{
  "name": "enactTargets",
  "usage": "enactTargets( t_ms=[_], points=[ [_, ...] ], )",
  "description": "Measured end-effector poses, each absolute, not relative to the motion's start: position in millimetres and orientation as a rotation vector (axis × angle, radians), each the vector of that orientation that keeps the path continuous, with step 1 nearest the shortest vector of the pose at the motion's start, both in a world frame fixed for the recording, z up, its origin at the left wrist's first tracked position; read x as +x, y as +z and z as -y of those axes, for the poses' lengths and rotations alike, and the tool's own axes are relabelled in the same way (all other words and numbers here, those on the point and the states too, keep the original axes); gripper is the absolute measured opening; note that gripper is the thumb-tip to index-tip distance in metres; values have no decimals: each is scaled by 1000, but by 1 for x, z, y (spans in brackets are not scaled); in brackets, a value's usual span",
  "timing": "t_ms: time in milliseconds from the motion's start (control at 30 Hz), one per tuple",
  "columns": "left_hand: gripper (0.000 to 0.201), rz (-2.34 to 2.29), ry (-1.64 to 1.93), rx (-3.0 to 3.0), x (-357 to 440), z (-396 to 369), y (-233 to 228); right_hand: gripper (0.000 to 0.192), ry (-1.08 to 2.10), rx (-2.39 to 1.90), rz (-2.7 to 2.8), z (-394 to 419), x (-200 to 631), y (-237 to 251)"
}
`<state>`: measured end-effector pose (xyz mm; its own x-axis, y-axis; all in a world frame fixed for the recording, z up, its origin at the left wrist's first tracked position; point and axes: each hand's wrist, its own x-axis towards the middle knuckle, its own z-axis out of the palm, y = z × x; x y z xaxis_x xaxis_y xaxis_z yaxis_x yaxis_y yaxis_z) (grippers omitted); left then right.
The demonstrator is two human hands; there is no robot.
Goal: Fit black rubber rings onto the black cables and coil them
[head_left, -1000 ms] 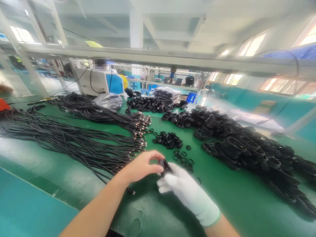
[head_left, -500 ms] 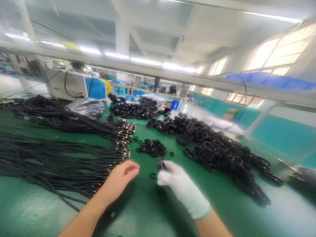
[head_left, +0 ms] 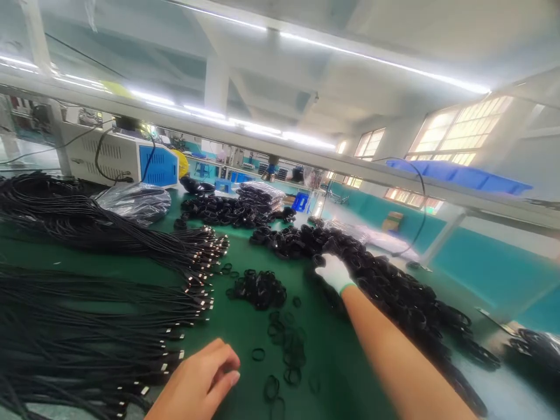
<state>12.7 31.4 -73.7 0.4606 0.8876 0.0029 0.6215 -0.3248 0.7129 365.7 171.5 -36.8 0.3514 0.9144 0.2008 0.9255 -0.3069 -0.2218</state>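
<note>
My bare left hand (head_left: 210, 373) hovers low at the front, beside the cable ends. Its fingers are curled, with a gap between them and the thumb, and nothing shows in it. In a white glove, my right hand (head_left: 335, 273) reaches to the near edge of a long heap of black rings or coils (head_left: 394, 297). Its fingertips meet the heap and are partly hidden, so their grip cannot be made out. Between the hands, loose thin black rings (head_left: 292, 350) lie scattered on the green table. A small pile of black rings (head_left: 260, 289) sits just beyond them.
Black cables with metal plugs (head_left: 170, 315) cover the left side. Behind them are a clear plastic bag (head_left: 135, 204) and a white and blue machine (head_left: 118, 154). More black coils (head_left: 231, 207) lie further back. A shelf rail (head_left: 350, 166) crosses above the table, bearing a blue tray (head_left: 455, 175).
My right hand has moved away and right, from above the table to the large heap. The black bunch it held is gone from it; loose rings now lie there. My left hand has drawn nearer.
</note>
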Motion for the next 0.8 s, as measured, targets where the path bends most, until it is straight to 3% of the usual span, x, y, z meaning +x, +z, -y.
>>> enactTargets(
  t_ms=[233,500,700,800],
  points=[
    [14,-1247,422,2061,12,-32,-73,31,-27,-2336,1617,-184,376,-31],
    [13,-1226,534,2107,14,-25,-74,33,48,-2106,1519,-113,345,17],
    [15,-1088,623,2274,7,4,-47,46,366,-1757,1759,-33,231,-24],
    [13,-1318,549,2397,-28,-11,-38,52,493,-1651,1848,2,192,-57]
  ],
)
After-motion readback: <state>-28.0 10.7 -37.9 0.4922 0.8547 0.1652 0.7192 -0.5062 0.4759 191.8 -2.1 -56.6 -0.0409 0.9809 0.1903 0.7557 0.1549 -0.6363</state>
